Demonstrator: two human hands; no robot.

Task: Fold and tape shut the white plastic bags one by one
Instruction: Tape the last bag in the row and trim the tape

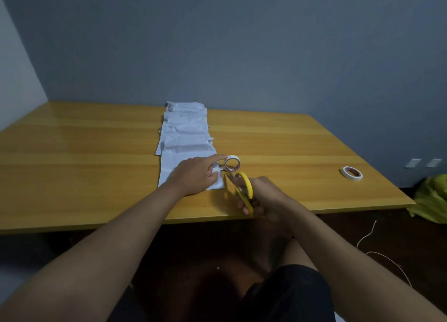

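Note:
Several white plastic bags lie in an overlapping row down the middle of the wooden table. My left hand rests on the nearest bag, its forefinger stretched out and touching the top of a white tape roll that stands on edge at the bag's right corner. A short strip of tape seems to run from the roll toward my fingers. My right hand grips yellow-handled scissors, whose blades point at the tape just below the roll.
A second white tape roll lies flat near the table's right edge. A yellow-green plastic bag sits on the floor at the right, and a thin string trails on the floor. A grey wall stands behind the table.

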